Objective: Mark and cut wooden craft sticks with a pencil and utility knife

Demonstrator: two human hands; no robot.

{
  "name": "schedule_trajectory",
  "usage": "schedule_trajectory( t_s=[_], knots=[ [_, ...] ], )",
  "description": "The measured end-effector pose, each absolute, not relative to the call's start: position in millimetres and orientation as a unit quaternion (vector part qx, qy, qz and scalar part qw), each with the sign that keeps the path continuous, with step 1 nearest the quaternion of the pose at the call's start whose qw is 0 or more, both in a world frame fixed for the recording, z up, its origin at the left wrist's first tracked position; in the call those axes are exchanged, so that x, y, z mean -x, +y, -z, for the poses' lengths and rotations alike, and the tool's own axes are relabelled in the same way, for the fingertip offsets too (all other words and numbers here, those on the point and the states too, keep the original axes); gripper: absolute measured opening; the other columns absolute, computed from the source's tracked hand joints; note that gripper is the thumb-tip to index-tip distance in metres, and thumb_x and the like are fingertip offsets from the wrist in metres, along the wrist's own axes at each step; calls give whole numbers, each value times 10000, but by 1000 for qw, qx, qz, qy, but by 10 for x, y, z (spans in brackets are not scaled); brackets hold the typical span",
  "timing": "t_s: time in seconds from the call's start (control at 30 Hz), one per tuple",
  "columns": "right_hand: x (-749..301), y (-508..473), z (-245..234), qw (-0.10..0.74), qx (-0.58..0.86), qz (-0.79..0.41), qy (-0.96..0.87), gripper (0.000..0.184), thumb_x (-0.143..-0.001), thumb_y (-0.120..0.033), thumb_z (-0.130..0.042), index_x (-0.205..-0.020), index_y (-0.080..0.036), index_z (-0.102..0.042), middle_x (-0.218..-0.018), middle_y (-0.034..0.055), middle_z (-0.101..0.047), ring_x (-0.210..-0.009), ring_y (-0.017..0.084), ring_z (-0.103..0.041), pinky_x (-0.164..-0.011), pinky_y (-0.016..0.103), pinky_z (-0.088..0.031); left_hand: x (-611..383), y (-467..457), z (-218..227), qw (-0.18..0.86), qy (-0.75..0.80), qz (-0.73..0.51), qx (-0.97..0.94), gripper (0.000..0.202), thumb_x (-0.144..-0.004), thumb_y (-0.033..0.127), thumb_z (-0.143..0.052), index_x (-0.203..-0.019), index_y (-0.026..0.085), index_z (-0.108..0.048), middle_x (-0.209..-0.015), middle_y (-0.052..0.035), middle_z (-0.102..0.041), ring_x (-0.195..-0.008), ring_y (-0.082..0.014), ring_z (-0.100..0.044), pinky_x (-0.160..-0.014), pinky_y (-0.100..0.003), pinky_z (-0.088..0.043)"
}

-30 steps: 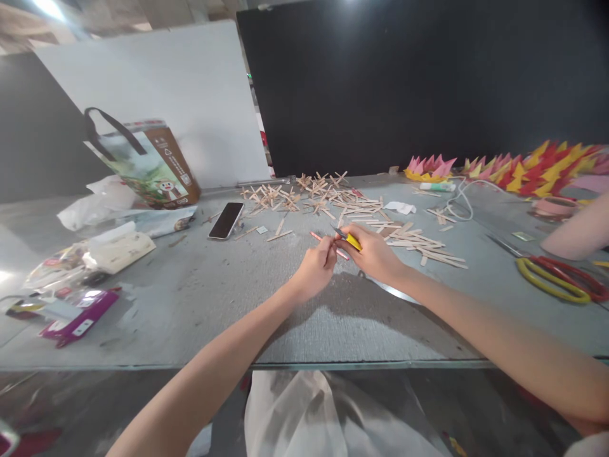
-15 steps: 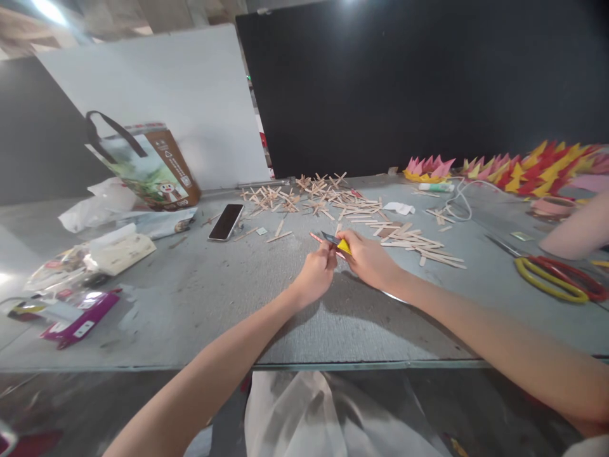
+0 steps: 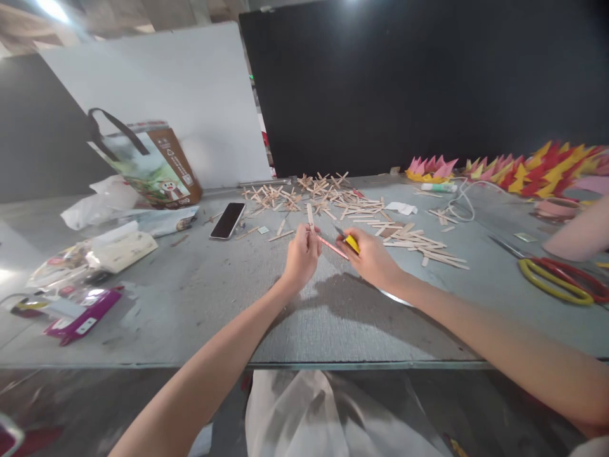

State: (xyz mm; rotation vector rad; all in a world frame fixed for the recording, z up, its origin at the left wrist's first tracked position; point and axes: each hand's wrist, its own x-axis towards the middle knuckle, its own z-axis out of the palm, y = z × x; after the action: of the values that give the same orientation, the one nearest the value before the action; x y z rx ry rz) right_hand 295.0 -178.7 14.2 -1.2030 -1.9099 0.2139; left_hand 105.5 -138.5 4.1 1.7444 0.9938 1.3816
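My left hand (image 3: 301, 257) is closed in a pinch on a flat wooden craft stick (image 3: 311, 214), which points up and away from me. A thin red-and-white patterned rod (image 3: 333, 246) runs from those fingertips down toward my right hand; which fingers carry its lower end is hard to make out. My right hand (image 3: 371, 255) is wrapped round a yellow utility knife (image 3: 352, 244). The knife's dark blade tip points left, close to the rod. Beyond both hands lies a loose pile of craft sticks (image 3: 354, 206), several of them joined into crosses.
A phone (image 3: 228, 221) lies left of the pile. Farther left are a carrier bag (image 3: 157, 168) and a purple packet (image 3: 85, 317). Scissors (image 3: 554, 279), a white cable (image 3: 464, 206) and folded-paper pieces (image 3: 547, 170) occupy the right, near another person's arm (image 3: 580, 231).
My hands have moved apart, the left one slightly left and up. A craft stick now shows upright in my left fingers, and the knife blade has drawn back to the right.
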Motion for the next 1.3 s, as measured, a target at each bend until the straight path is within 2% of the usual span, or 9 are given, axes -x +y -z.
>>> schedule_trajectory(
  t_s=[0.1,0.17,0.27,0.33,0.4,0.5,0.6,0.87,1.3],
  knots=[
    [-2947,-1825,-227,444,473,-152,-746,289,-1095,-455,-510,-1267,-227,-466,-793,-32,-591,-614,174,-524,-630,295,-391,-1007,-1407,-81,309,389,-519,-695,233,-1126,370,-370,-1068,217,-536,-617,61,-527,-543,-114,-472,-575,-236,-366],
    [-2952,-1859,-271,449,462,-174,-745,290,-1108,-457,-476,-1288,-238,-415,-795,-46,-561,-602,161,-491,-619,289,-379,-1006,-1426,-94,302,388,-517,-701,246,-1129,380,-368,-1069,215,-539,-622,55,-545,-554,-115,-501,-586,-237,-387],
    [-2956,-1908,-318,452,464,-140,-749,226,-1114,-472,-468,-1077,-250,-490,-779,-28,-560,-619,157,-496,-627,295,-369,-1023,-1451,-111,301,379,-516,-707,255,-1127,387,-380,-1058,211,-551,-643,47,-564,-560,-111,-521,-587,-236,-401],
    [-2955,-1935,-342,447,475,-124,-748,347,-1106,-510,-489,-878,-249,-479,-689,-31,-522,-592,153,-491,-613,298,-358,-1032,-1467,-124,300,378,-512,-711,252,-1123,372,-389,-1045,209,-564,-647,44,-569,-562,-110,-530,-586,-235,-404],
    [-2949,-1960,-364,435,484,-143,-746,417,-1100,-544,-499,-807,-248,-474,-603,-41,-492,-539,148,-496,-585,296,-356,-1038,-1485,-137,296,380,-506,-716,243,-1117,353,-399,-1036,208,-576,-650,42,-576,-564,-109,-533,-588,-233,-407],
    [-2938,-1996,-395,423,485,-207,-737,310,-1106,-537,-493,-1023,-253,-587,-607,-56,-568,-453,135,-526,-541,286,-385,-1043,-1512,-152,287,384,-499,-722,234,-1111,336,-412,-1032,207,-590,-653,43,-582,-555,-104,-526,-586,-230,-399],
    [-2926,-2018,-414,408,475,-235,-744,273,-1120,-499,-466,-1227,-276,-580,-700,-46,-643,-410,118,-538,-505,280,-396,-1045,-1533,-160,275,391,-491,-728,243,-1111,330,-413,-1024,206,-603,-632,50,-557,-539,-102,-500,-578,-228,-381],
    [-2914,-2000,-386,392,473,-216,-759,268,-1124,-457,-433,-1151,-272,-625,-657,-42,-593,-417,126,-496,-487,276,-335,-1029,-1520,-143,233,398,-472,-751,275,-1118,349,-417,-1033,202,-633,-628,52,-541,-543,-101,-491,-592,-230,-366],
    [-2898,-2029,-415,389,485,-214,-754,302,-1118,-473,-432,-1174,-260,-638,-665,-25,-571,-463,141,-494,-492,274,-345,-1013,-1510,-101,204,400,-466,-762,288,-1116,385,-424,-1052,210,-643,-682,44,-546,-580,-110,-495,-622,-232,-373]
  ],
)
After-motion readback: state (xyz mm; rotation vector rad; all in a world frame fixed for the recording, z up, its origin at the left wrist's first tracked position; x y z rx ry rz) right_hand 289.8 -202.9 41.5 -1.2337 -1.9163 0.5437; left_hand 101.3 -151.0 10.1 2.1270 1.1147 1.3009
